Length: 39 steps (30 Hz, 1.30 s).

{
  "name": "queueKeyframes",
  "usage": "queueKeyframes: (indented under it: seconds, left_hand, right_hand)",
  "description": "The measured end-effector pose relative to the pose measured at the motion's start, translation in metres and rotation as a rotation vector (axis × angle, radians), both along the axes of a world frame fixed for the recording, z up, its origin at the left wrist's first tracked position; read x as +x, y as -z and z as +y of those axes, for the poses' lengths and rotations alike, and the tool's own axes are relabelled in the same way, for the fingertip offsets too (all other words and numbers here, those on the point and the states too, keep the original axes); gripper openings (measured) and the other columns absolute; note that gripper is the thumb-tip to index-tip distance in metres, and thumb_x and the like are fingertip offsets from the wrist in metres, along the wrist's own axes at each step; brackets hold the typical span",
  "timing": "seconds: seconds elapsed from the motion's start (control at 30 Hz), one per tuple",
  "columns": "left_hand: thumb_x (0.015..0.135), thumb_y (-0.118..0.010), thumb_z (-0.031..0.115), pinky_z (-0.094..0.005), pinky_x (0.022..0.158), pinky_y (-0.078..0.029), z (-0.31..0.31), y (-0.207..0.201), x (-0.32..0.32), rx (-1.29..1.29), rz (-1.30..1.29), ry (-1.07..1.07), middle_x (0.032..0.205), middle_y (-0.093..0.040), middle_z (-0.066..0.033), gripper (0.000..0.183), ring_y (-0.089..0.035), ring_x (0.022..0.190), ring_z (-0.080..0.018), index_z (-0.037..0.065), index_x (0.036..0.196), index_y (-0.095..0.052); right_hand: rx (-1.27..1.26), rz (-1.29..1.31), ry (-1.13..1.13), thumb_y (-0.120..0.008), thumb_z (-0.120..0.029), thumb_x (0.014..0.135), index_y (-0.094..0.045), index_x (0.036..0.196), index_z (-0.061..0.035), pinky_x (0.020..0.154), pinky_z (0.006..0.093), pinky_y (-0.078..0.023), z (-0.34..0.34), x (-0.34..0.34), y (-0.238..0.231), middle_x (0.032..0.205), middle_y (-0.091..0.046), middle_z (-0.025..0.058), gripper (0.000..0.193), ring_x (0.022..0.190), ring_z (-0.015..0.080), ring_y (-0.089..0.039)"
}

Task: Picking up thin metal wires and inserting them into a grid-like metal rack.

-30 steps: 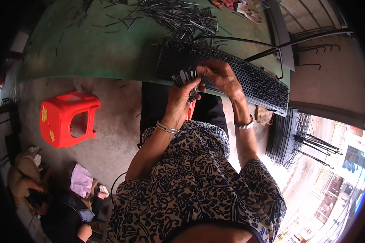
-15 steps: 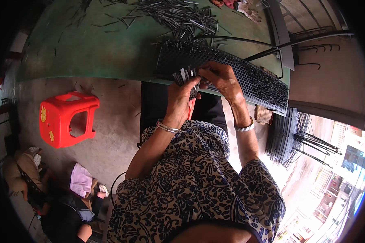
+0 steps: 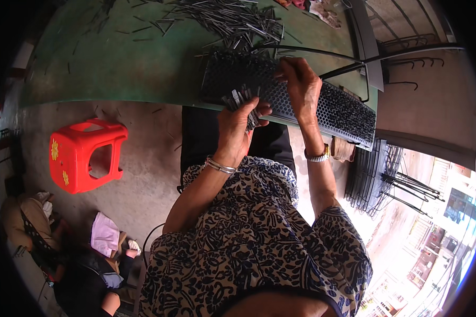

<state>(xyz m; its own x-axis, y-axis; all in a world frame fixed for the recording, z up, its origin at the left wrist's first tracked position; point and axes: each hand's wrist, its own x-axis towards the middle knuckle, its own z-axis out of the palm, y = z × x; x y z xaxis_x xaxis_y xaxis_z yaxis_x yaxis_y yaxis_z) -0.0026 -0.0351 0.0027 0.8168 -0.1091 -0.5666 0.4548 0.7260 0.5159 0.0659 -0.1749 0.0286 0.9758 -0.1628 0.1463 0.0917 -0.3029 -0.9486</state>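
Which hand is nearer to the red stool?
Left: the left hand, holding strips, is to the right of the stool; the right hand is farther right, over the holed board.

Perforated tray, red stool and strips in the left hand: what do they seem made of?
Tray: metal or plastic, unclear; dark, regularly holed, slight sheen. Stool: probably plastic; glossy, smooth moulded curves. Strips: possibly metal; grey-black, pale glints, too small to be sure.

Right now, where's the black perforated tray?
Head view, right of centre: the black perforated tray lies on the green table, partly under the right hand.
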Motion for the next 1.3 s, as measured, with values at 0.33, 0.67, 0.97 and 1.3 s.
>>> queueKeyframes:
  seconds: [0.33,0.67,0.97,1.3]
  left_hand:
    - [0.088,-0.066,0.014,-0.0314,0.059,-0.056,0.003,0.008,-0.004,-0.044,0.024,0.042,0.086,-0.070,-0.0126,0.016,-0.070,0.075,-0.0218,0.001,0.097,-0.064]
    - [0.088,-0.067,0.014,-0.0313,0.060,-0.056,0.004,0.011,-0.007,-0.048,0.006,0.079,0.083,-0.070,-0.0116,0.016,-0.070,0.074,-0.0207,0.001,0.096,-0.065]
    - [0.088,-0.067,0.015,-0.0307,0.060,-0.056,0.002,0.009,-0.010,-0.034,-0.023,0.091,0.083,-0.070,-0.0116,0.016,-0.069,0.073,-0.0203,0.001,0.096,-0.065]
    - [0.087,-0.067,0.015,-0.0313,0.061,-0.057,-0.003,0.007,-0.013,-0.009,-0.027,0.096,0.083,-0.070,-0.0113,0.017,-0.069,0.072,-0.0201,0.001,0.097,-0.065]
  right_hand:
    - [-0.298,-0.100,-0.068,-0.060,-0.007,0.091,-0.066,0.098,-0.0016,0.061,0.0239,-0.049,-0.005,0.020,0.020,0.071,-0.067,0.0052,0.010,0.065,0.0080,-0.063]
    - [-0.509,-0.221,-0.195,-0.063,-0.007,0.089,-0.065,0.097,-0.0027,0.061,0.0269,-0.050,-0.013,0.028,0.012,0.074,-0.066,0.0081,0.010,0.064,0.0141,-0.065]
    - [-0.479,-0.228,-0.336,-0.064,-0.005,0.087,-0.065,0.100,-0.0019,0.063,0.0289,-0.050,-0.023,0.033,0.018,0.081,-0.066,0.0098,0.013,0.066,0.0167,-0.064]
    - [-0.585,-0.358,-0.424,-0.067,-0.007,0.084,-0.067,0.099,-0.0081,0.077,0.0363,-0.050,-0.024,0.027,0.016,0.089,-0.068,0.0094,0.015,0.086,0.0281,-0.063]
